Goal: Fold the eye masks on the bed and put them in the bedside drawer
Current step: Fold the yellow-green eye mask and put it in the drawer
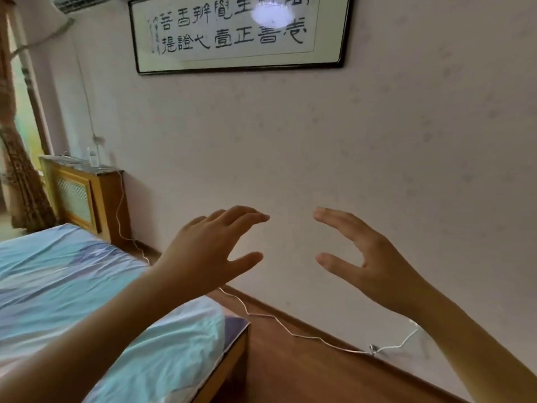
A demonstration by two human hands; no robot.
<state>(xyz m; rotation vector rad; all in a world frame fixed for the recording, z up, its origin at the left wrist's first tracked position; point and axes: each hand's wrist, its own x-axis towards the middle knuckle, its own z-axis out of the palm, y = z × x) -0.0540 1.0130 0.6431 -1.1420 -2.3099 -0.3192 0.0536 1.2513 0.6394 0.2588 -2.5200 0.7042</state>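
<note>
**With both hands raised and empty, we have nothing of the task in sight**

While our fingers point(244, 213) are spread and only lightly bent, they close on nothing: the left hand point(209, 245) and the right hand point(369, 257) are held up in front of the wall point(406, 141), palms turned toward each other, tips near but apart, with bare air between them. Neither hand touches the bed, the floor or any cloth.

Moving outward, we see both forearms reaching up from the lower corners of the view. Below the left arm lies the bed point(87, 271), covered in a wrinkled pale blue sheet, its wooden frame point(232, 359) showing at the corner. A thin white cable point(290, 330) runs along the wooden floor point(305, 373) beside the bed and up toward a wooden cabinet point(84, 196) by the curtain. A framed calligraphy point(238, 33) hangs high on the wall.

We see no eye masks on the visible part of the bed, and no bedside drawer; we judge both to lie outside the view, so folding has not begun.

The risks follow from this. Our gaze is on the wall, not the bedding, so reaching down now means reaching blind and could crumple a mask or miss it. Stepping round the bed corner, a foot could catch the loose cable. The cabinet may be mistaken for the drawer unit; we cannot tell that it has a drawer.
</note>
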